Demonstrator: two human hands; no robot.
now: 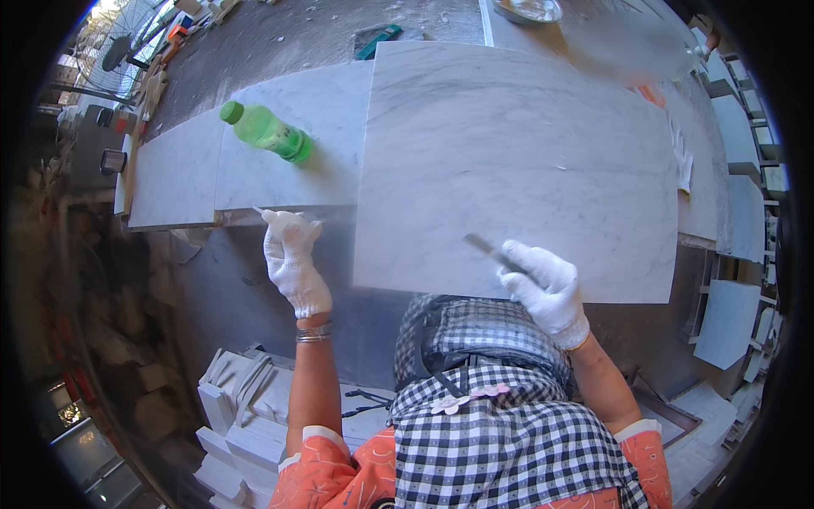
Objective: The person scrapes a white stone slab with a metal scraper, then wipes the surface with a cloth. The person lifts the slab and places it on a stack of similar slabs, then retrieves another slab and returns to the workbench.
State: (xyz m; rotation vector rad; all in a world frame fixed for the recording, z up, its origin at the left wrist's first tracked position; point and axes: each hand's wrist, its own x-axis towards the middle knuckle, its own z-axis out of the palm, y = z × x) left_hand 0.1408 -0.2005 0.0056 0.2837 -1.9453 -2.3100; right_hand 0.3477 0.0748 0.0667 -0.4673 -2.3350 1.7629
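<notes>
A large white marble slab (517,153) with grey veins lies in front of me, its near edge close to my checked apron. My right hand (547,288), in a white knit glove, is closed round a narrow flat-bladed scraper (485,247) above the slab's near part. Left of the slab, my gloved left hand (292,254) is raised with its fingers pinched together. A thin white tip sticks out of them; what it belongs to is hidden. Beyond that hand, a green plastic bottle (267,134) with a green cap lies or leans over paler slabs (326,110).
A teal tool (379,42) and a metal bowl (527,10) are at the far side. Near the slab's right edge lies a white glove (681,157). Stone pieces (729,322) line the right; more slabs (246,450) stand low on my left. A fan (119,53) is at far left.
</notes>
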